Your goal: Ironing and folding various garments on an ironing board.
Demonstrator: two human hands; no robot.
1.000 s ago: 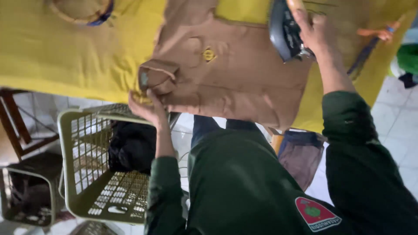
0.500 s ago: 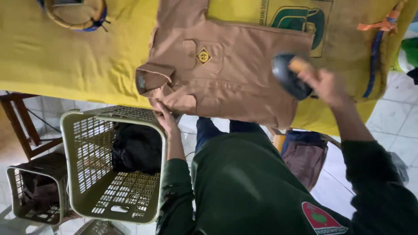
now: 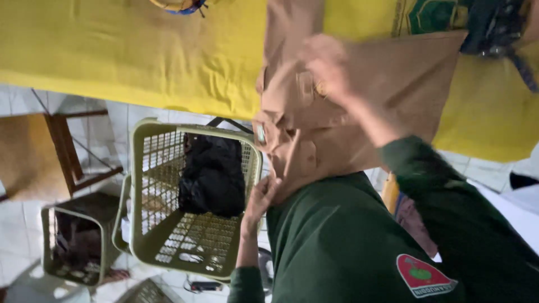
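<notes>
On yellow-covered table (image 3: 140, 62): brown shirt (image 3: 393, 84) | both grips holding shirt | green basket (image 3: 168, 224) on tiled floor (image 3: 22, 224)

Both hands (image 3: 328, 62) grip a brown shirt (image 3: 387, 95) over the yellow cloth (image 3: 140, 50).

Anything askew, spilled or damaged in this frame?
Nothing spilled or visibly damaged. The brown shirt is bunched and half off the yellow-covered table edge, gripped by the left hand below and the blurred right hand on top. Dark clothing sits heaped in the green basket.
</notes>
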